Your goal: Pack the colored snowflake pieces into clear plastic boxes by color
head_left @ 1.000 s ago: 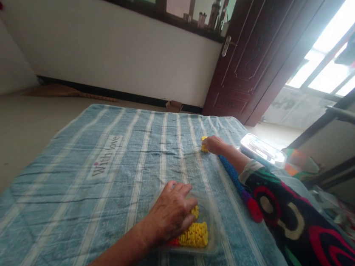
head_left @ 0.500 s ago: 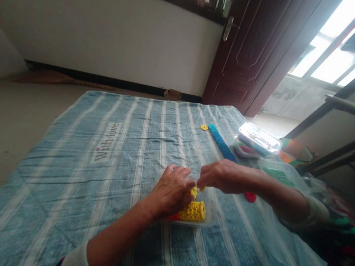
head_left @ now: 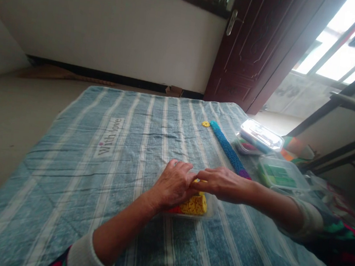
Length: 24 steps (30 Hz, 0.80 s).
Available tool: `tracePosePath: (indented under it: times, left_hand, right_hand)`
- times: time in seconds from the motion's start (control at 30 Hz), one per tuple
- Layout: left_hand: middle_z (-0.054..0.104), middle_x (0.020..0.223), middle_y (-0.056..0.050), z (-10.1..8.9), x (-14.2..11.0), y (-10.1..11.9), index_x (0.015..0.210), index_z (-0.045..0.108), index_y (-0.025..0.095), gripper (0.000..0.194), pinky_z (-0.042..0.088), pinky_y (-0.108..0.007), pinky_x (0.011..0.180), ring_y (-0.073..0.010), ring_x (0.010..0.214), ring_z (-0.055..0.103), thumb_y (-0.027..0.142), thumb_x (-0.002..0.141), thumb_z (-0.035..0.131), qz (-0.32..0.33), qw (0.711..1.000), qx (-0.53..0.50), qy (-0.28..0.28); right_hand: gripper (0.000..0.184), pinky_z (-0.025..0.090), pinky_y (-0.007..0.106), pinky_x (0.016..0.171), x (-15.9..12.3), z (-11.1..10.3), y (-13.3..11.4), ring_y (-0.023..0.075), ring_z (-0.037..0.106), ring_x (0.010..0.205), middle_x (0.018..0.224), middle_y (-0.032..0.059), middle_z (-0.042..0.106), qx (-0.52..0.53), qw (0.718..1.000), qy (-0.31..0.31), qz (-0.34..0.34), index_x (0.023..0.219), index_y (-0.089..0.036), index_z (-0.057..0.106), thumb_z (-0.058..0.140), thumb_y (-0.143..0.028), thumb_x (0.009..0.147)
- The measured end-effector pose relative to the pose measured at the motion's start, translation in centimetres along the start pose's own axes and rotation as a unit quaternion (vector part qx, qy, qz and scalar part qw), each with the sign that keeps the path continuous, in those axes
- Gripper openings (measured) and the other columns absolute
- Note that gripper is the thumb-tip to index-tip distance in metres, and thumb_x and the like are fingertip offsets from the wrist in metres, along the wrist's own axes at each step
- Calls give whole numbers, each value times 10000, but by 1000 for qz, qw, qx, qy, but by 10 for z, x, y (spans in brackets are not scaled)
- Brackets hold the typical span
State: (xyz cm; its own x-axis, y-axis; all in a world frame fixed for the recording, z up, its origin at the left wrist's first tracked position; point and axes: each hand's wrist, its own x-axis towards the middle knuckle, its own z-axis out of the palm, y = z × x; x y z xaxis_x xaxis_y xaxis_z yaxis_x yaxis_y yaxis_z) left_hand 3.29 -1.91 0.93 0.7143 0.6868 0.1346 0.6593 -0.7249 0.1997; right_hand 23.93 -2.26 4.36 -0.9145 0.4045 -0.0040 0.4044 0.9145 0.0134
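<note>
With the clear tub (head_left: 209,213) as the clock's centre and twelve pointing away from the wearer, the left forearm lay at seven o'clock and the right at three. The tub sat on the striped cloth (head_left: 117,211), holding a yellow roll (head_left: 195,205) and something red (head_left: 175,209). The left hand (head_left: 174,187) arched over the tub's left side, fingers bent; its grip was hidden. The right hand (head_left: 223,184) met it there, fingertips bunched near yellow, though whether they pinched a piece I could not tell. The step in hand seemed to be placing or arranging yellow pieces inside; the next move called for steady fingers and a tub held still. Beyond, a green-filled box (head_left: 283,175) lay toward two o'clock, a blue bar (head_left: 227,149) and stacked boxes (head_left: 260,136) nearer one, and a yellow disc (head_left: 206,124) at twelve, just beside the bar's far end.
</note>
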Motion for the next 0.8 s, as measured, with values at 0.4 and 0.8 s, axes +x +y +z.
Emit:
tracePosePath:
  times: [0.4,0.8]
  left_hand:
    - [569,1369,-187,-11,-1,3,1077,709,168,282,307,-579,1100,-345,1273,513,341,857,676,-10,999,3,-31]
    - [594,1357,-163,-8,-2,-5,1065,744,220,235,306,-631,1095,-363,1291,510,274,843,687,-1,999,-33,-4]
  right_hand:
    - [247,302,275,575,-16,7,4,117,423,659,801,25,545,25,993,90,75,917,-155,619,397,-58,962]
    - [266,310,297,600,-32,-3,-29,131,404,667,804,34,533,31,983,107,146,807,-161,596,403,-94,976]
